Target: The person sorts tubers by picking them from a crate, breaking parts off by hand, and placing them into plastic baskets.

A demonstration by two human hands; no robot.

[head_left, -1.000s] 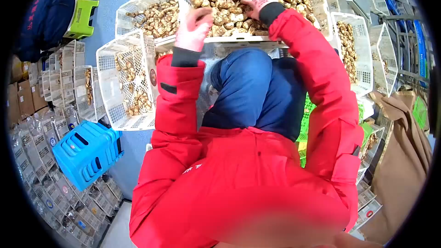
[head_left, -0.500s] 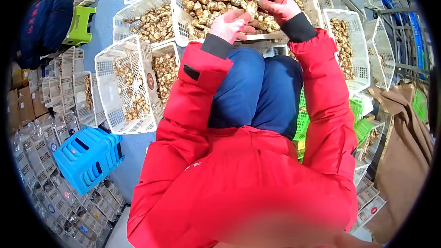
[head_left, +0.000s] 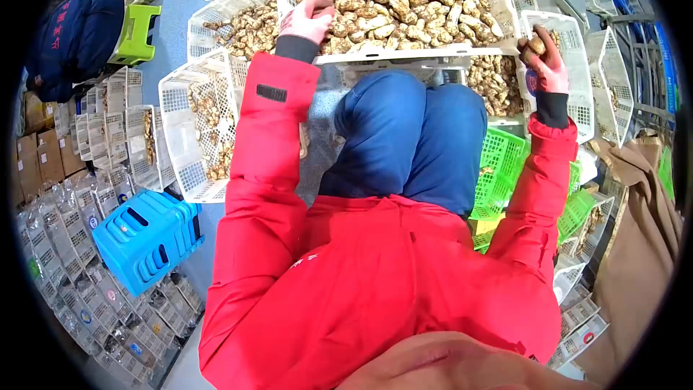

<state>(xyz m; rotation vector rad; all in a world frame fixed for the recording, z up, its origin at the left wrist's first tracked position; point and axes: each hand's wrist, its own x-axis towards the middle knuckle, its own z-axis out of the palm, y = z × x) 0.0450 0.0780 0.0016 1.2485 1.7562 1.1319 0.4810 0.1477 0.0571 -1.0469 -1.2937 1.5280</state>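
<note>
A big white crate [head_left: 433,51] in front of my knees holds a heap of brown and cream mushrooms [head_left: 404,3]. My left hand [head_left: 309,20], in a pink-and-white glove, is by the heap's left side, near the crate's wall. Its fingers are curled closed; whatever they hold is hidden. Off to the right, my right hand [head_left: 548,68] grips a stubby mushroom [head_left: 536,46] between thumb and fingers. That hand is over the near left part of a white basket [head_left: 586,101] at the right, beside the big crate's corner.
White baskets of mushrooms stand at the left, one tilted basket [head_left: 173,130] nearest. Mushrooms [head_left: 494,83] also lie below the big crate's right corner. Green baskets [head_left: 498,166] are beside my right knee. A blue plastic stool [head_left: 148,238] and a green stool [head_left: 136,36] stand left.
My hands have moved apart. The left went left toward the crate's wall, its fingers now curled. The right swung right out of the heap, carrying a mushroom to the right-hand basket.
</note>
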